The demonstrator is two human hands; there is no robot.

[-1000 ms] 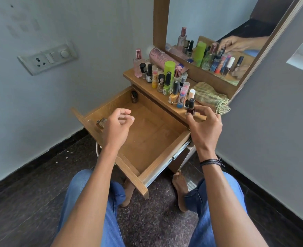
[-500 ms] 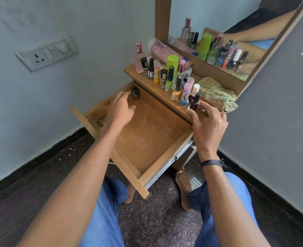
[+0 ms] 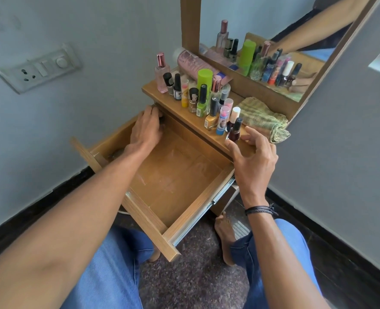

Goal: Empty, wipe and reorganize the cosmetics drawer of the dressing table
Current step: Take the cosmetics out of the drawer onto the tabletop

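- The right hand (image 3: 253,157) hovers at the front edge of the dressing table top (image 3: 150,90), fingers spread wide and holding nothing.
- A dark nail polish bottle (image 3: 234,131) stands upright in the gap between that hand's thumb and forefinger. The thumb tip is just beside its base, and I cannot tell whether it touches.
- Beyond the bottle, away from the right hand, a row of cosmetic bottles (image 3: 201,97) runs along the table top toward its far left corner.
- A folded green cloth (image 3: 262,117) lies just beyond the right hand's fingertips, to the right of the bottle.
- The left hand (image 3: 146,130) reaches palm down into the far left corner of the open drawer (image 3: 191,216), fingertips tucked under the table top's edge. What they touch is hidden, so I cannot tell whether this hand holds anything.
- The drawer's wooden floor, streaked with pale marks, lies between the two hands.
- A dark band (image 3: 259,209) circles the right wrist.
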